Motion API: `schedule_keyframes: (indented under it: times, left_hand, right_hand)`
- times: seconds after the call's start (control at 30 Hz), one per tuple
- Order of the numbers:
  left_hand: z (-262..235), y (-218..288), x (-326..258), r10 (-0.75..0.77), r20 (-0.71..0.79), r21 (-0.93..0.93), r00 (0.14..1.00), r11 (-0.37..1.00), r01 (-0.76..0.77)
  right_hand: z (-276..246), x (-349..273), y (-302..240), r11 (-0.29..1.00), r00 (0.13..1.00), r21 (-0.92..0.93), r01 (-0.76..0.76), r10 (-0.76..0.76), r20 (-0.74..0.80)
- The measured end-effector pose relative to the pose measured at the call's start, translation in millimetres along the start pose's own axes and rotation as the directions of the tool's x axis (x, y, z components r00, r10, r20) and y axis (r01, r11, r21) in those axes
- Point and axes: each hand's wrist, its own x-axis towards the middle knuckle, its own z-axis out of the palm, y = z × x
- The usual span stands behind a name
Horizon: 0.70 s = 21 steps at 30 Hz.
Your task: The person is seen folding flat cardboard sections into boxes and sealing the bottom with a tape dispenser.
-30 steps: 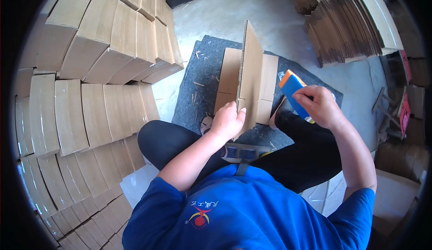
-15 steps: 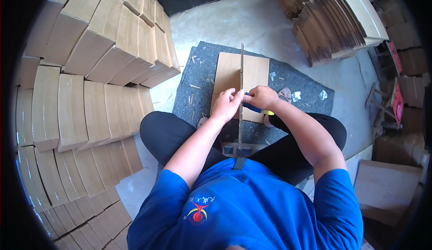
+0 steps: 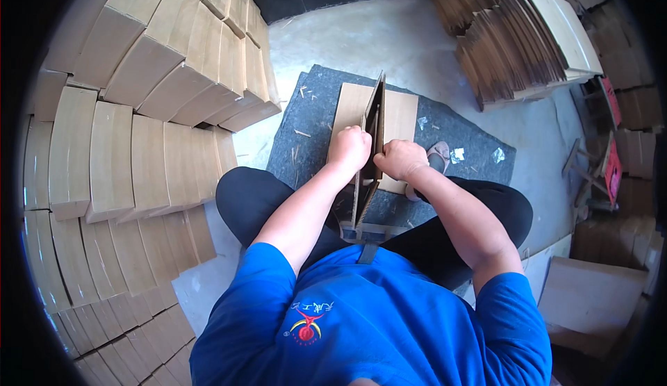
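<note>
I sit on the floor with a brown cardboard box blank (image 3: 372, 118) standing on edge between my knees, over a dark grey mat (image 3: 313, 118). My left hand (image 3: 349, 148) grips the blank's left side near its near edge. My right hand (image 3: 401, 159) is closed against its right side, directly opposite. A flat cardboard panel (image 3: 399, 111) lies on the mat under and behind the upright piece. Whatever my right hand may hold is hidden by the fingers and the cardboard.
Stacks of folded cardboard boxes (image 3: 139, 108) fill the left side. More flat cardboard bundles (image 3: 528, 31) lie at the upper right. A closed box (image 3: 590, 302) sits at the lower right. Small scraps (image 3: 455, 155) dot the mat. The floor is pale concrete (image 3: 361, 31).
A second ago my right hand held a blue tool beside the blank. It has come in against the cardboard, the blue tool is out of sight, and the blank now stands edge-on.
</note>
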Motion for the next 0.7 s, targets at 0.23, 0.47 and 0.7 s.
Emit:
schedule_keyframes:
  times: [0.23,0.47,0.7]
  left_hand:
    - [-44.2,-35.6,67.5,-0.187,-0.122,0.016,0.975,0.982,0.19]
    - [-27.0,-14.0,96.6,-0.292,0.004,0.037,0.957,0.956,0.291]
    - [-33.7,13.7,39.9,0.192,-0.165,0.261,0.967,0.954,-0.145]
  right_hand:
    - [-19.0,-44.3,11.8,0.974,0.973,-0.201,0.101,-0.054,0.225]
    - [12.8,-13.5,29.9,0.997,0.984,-0.077,0.011,0.003,0.179]
    - [13.0,-8.4,38.8,1.0,0.971,0.02,0.02,-0.025,0.237]
